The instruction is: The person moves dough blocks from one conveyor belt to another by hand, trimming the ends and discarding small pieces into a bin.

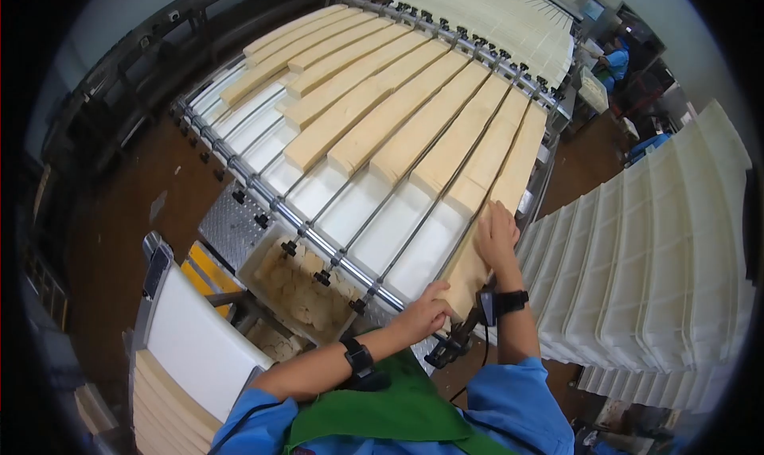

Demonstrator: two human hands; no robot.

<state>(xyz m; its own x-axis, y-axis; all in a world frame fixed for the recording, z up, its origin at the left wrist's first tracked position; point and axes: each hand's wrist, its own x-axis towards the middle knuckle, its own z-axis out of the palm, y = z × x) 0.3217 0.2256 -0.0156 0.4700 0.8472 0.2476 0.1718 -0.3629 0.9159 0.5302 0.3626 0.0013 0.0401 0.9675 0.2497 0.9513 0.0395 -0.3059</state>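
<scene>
My right hand [499,236] rests over the top and outer side of a long pale-yellow block [465,276] in the rightmost lane, fingers together. At the same block's near end, my left hand [424,313] presses its bent fingers against the left edge and corner. The palms and parts of the fingertips are hidden. More long pale-yellow blocks [434,97] lie side by side to the left, separated by thin metal rods, on a white conveyor surface [366,224].
Black knobs line the near metal rail [274,203]. Below it stands a bin [298,296] of pale scraps. Stacked white trays [637,264] rise on my right. A white slanted surface [203,336] with blocks is at lower left. A person in blue [615,61] is far back.
</scene>
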